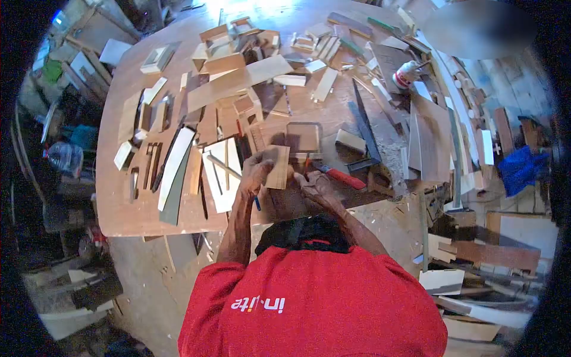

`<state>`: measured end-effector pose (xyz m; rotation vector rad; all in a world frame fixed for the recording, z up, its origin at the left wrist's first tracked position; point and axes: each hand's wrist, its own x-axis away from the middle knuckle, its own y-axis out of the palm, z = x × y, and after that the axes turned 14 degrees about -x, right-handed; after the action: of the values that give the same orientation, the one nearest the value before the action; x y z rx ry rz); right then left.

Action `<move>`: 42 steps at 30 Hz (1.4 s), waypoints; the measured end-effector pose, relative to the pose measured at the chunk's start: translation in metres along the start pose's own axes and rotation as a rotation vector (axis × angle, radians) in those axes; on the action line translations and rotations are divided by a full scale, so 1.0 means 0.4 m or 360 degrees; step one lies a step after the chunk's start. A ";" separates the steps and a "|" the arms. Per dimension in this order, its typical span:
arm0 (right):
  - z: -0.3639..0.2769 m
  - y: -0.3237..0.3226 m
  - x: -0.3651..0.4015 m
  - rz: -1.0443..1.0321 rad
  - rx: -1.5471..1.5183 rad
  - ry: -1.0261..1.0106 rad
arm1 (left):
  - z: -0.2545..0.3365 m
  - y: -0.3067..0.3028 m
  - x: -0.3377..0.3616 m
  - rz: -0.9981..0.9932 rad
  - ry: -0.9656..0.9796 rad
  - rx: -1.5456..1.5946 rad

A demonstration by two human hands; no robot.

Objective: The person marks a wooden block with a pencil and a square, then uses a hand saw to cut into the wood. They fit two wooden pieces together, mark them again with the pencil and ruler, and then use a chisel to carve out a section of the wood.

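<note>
My left hand (260,171) grips a small flat wooden block (278,168), held upright over the near part of the table. Close beside it, my right hand (313,185) has its fingers closed round a slim orange-tipped, pencil-like tool (307,160). A red-handled tool (344,177) lies just right of that hand. Beyond both hands rests a small square wooden frame (304,138). A pale wood block (351,142) sits to its right, near a dark try square (367,140). Left of my left hand is a white board (222,175) with thin strips on it.
The brown table (128,211) carries many wood offcuts. A long plank (238,82) lies across a pile of small wooden boxes at the back. A white glue bottle (407,74) stands at the right. Boards (429,140) line the right edge, and more timber is stacked around the room.
</note>
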<state>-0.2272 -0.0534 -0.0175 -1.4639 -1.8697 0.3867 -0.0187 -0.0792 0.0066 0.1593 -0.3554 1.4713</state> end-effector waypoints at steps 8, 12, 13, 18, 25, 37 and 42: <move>0.078 -0.029 -0.035 0.0115 -0.0124 -0.0094 | -0.104 0.094 -0.043 0.0030 0.0369 -0.0282; 0.102 -0.170 0.026 0.0362 -0.0319 -0.0047 | -0.093 0.109 -0.041 0.0064 0.0449 -0.0547; 0.130 -0.212 0.039 0.0529 -0.0359 -0.0221 | -0.108 0.125 -0.059 0.0116 0.0444 -0.0456; 0.305 -0.391 0.104 0.1089 -0.0295 0.0105 | -0.007 0.213 -0.027 0.0103 0.0381 -0.0309; 0.529 -0.583 0.157 0.1726 0.0505 -0.0157 | -0.008 0.326 -0.091 0.0035 0.0379 -0.0236; 0.728 -0.661 0.135 0.2070 -0.2372 0.0736 | -0.004 0.423 -0.120 0.0207 0.0389 -0.0145; 0.714 -0.704 0.121 0.2034 -0.2331 0.0690 | -0.022 0.406 -0.130 0.0233 0.0335 -0.0282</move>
<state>-0.6309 -0.0412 -0.0230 -3.1931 -0.3894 -0.9290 -0.1812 -0.1090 -0.0367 -0.1658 -0.3293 1.5760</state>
